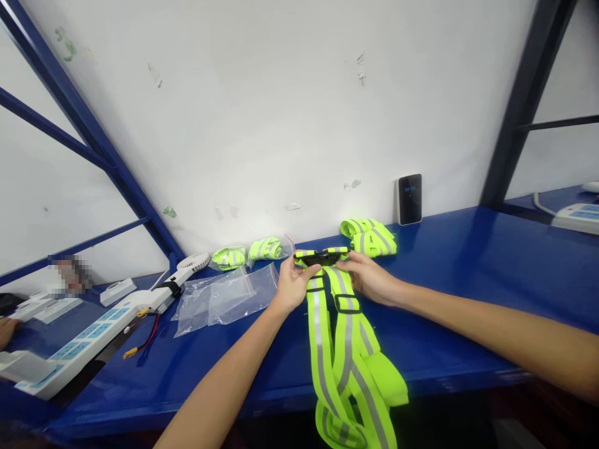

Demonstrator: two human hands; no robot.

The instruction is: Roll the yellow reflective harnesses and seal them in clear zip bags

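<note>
My left hand (292,284) and my right hand (369,279) both pinch a black plastic buckle (321,257) at the top of a fluorescent yellow reflective safety vest (346,349). Its grey-striped straps hang down over the front edge of the blue workbench (449,299). A black slider (347,304) sits on one strap just below my right hand. Beyond the buckle lies a bundled yellow reflective vest (368,237), and further left are two smaller bundles (264,249) (229,258). Clear plastic bags (224,302) lie close to my left hand.
A white desk fan (187,269) and white power strips (79,349) with a red-and-black wire (148,333) sit at left. Another person's hand (7,330) shows at the far left edge. A black device (410,199) stands against the wall, between blue shelf uprights (526,106).
</note>
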